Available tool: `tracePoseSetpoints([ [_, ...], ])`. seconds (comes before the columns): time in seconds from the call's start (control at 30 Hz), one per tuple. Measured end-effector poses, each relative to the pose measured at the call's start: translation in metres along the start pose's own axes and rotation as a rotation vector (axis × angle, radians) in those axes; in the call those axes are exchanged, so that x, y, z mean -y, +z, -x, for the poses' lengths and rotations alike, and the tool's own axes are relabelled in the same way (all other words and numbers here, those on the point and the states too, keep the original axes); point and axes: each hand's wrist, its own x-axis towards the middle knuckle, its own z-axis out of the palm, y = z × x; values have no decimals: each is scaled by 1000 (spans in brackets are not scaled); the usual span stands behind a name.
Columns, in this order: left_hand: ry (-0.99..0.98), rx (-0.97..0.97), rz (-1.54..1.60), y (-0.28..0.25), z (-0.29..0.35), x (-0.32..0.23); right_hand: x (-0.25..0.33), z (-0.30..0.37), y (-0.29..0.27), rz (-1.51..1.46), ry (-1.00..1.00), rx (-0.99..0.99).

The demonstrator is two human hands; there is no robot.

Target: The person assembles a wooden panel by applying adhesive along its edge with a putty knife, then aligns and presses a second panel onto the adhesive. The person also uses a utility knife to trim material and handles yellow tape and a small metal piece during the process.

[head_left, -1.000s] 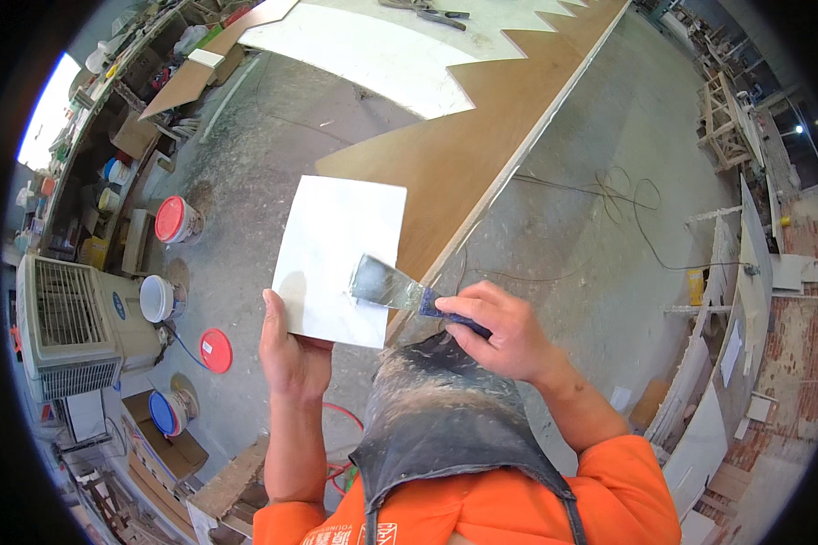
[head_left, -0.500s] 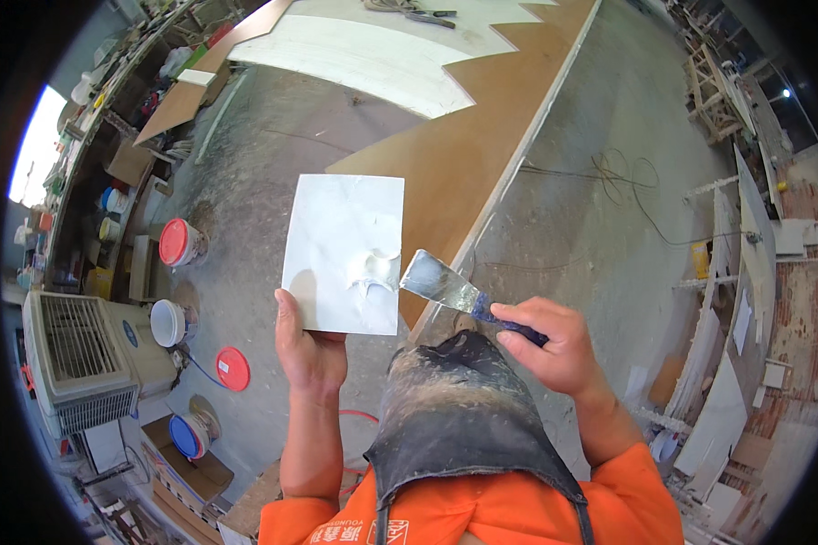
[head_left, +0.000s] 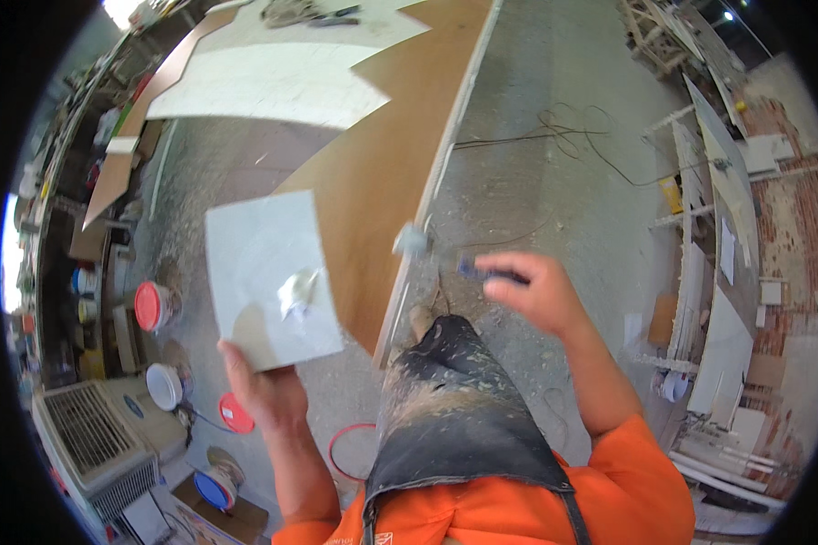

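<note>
A flat pale tile (head_left: 256, 250) rests tilted on my left hand (head_left: 271, 392), gripped by its near edge with the thumb at the left corner. A lump of white paste (head_left: 297, 292) sits on the lower right part of the tile. My right hand (head_left: 541, 292) is wrapped around the dark handle of a putty knife (head_left: 413, 240), whose blade points left and is smeared by motion. Some paste seems to be on that blade. A gap separates the blade from the tile's right edge. The fingers beneath the tile are hidden.
Ahead, a long brown board (head_left: 373, 191) with a zigzag edge lies beside white sheets (head_left: 273, 86). Lidded buckets (head_left: 152, 307) and an air cooler (head_left: 91, 436) stand at left. A cable (head_left: 577, 136) trails over the floor; panels (head_left: 723, 363) lean at right.
The putty knife has lifted off from beside the tile's right edge, widening the gap. The tile has shifted left and turned slightly. My whole view has swung too.
</note>
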Motion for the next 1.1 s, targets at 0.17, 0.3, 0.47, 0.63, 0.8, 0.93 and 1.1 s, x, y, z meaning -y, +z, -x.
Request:
tracePoseSetpoints([
  [0.17, -4, 7, -46, -4, 6, 0, -104, -77, -13, -854, 471, -249],
  [0.3, -15, -122, -170, -7, 15, 1, -141, -116, 14, -1002, 486, -404],
  [0.47, -10, -204, -235, -2, 20, 6, -165, -137, 31, -1010, 531, -465],
  [0.63, -22, -196, -231, -6, 23, 9, -173, -148, 45, -912, 535, -506],
  [0.8, -20, -207, -248, -5, 25, 7, -172, -139, 57, -789, 557, -551],
  [0.93, -33, -175, -267, -6, 25, 2, -175, -123, 69, -745, 558, -570],
  [1.1, -41, -137, -267, -15, 18, -7, -184, -110, 87, -693, 487, -637],
])
